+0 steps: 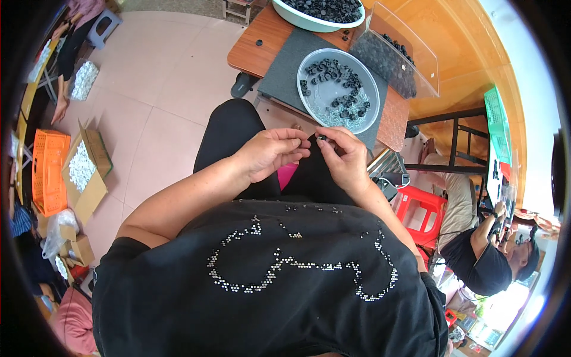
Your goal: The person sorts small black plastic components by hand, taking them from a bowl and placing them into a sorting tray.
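My left hand (272, 152) and my right hand (346, 156) meet in front of my lap, fingertips pinched together on a small black ring part (322, 138). Just beyond the hands sits a round grey tray (309, 68) holding several black ring parts (333, 72) and a pile of small silvery pieces (345, 116). The tray rests on a dark grey mat (285, 65) on a wooden table (250, 50).
A pale basin (309, 24) full of black parts and a clear plastic box (404, 59) with more stand at the table's far side. A red stool (423, 215) and another seated person (488, 256) are on my right. Cardboard boxes (89, 172) and an orange crate (49, 172) lie left.
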The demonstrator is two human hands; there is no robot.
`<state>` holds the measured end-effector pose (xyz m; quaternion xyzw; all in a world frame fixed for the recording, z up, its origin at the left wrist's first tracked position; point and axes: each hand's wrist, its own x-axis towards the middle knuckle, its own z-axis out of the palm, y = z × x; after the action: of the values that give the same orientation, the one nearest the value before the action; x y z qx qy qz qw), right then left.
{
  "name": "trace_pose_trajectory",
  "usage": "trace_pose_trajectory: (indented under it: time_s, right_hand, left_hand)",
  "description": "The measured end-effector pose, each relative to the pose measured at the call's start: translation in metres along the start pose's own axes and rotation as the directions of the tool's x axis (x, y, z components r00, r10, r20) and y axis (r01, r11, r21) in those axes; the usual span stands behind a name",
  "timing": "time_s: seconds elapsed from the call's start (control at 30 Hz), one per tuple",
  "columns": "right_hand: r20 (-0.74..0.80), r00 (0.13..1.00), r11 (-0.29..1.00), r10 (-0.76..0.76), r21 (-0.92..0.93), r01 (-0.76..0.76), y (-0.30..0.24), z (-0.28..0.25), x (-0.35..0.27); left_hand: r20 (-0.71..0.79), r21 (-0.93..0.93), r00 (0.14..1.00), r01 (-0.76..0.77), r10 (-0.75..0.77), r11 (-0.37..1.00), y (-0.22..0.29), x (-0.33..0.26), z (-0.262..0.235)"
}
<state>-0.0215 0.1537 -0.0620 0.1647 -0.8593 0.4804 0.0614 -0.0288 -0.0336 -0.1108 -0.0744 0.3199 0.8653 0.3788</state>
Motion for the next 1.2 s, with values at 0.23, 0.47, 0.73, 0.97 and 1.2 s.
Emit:
trace_pose_trajectory:
  time_s: [0.23,0.47,0.73,0.97,1.2]
  right_hand:
    - [0.068,0.981,0.97,0.184,0.146,-0.192,0.007,0.005,-0.007]
    - [0.097,0.969,0.942,0.227,0.231,-0.243,-0.003,0.006,-0.005]
    - [0.133,0.937,0.91,0.323,0.228,-0.346,0.001,0.003,-0.003]
    - [0.152,0.965,0.955,0.215,0.174,-0.24,0.007,0.004,-0.006]
    - [0.079,0.98,0.956,0.183,0.217,-0.196,-0.012,0.0,-0.002]
  left_hand:
    - [-0.051,0.007,0.996,-0.073,0.073,0.997,-0.003,0.002,-0.004]
    - [-0.077,-0.015,0.996,-0.051,0.049,0.999,0.001,-0.001,-0.003]
    - [-0.114,0.044,0.991,-0.058,0.063,0.997,-0.001,0.0,0.002]
    - [-0.013,-0.068,0.997,-0.08,0.079,0.994,0.003,-0.002,0.005]
    - [0.13,-0.193,0.99,-0.023,0.049,0.981,0.005,0.001,-0.008]
